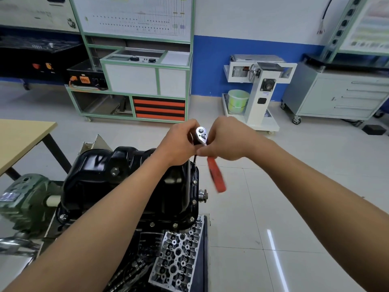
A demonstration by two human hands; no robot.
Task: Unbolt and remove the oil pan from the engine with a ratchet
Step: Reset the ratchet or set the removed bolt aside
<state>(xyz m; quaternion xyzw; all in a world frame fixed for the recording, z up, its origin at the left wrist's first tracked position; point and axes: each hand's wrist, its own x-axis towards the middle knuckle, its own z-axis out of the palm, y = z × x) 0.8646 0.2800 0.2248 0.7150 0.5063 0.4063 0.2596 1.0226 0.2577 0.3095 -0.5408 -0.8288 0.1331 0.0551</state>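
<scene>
Black oil pan [101, 178] below hands, rim bolts [194, 201] seated. Left hand [179, 144] clasps ratchet [201, 135] head; right hand [227, 140] grasps its red handle. Extension [195, 159] descends to pan's far-right corner, apparently onto bolt; contact blurred.

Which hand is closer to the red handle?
Right. The right hand holds the top of the red handle; the left hand holds the silver ratchet head, farther up from it.

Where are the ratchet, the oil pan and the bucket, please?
ratchet [201, 134]: head view, on its chrome head.
oil pan [99, 165]: head view, on its black top face.
bucket [237, 100]: head view, on its green side wall.
</scene>
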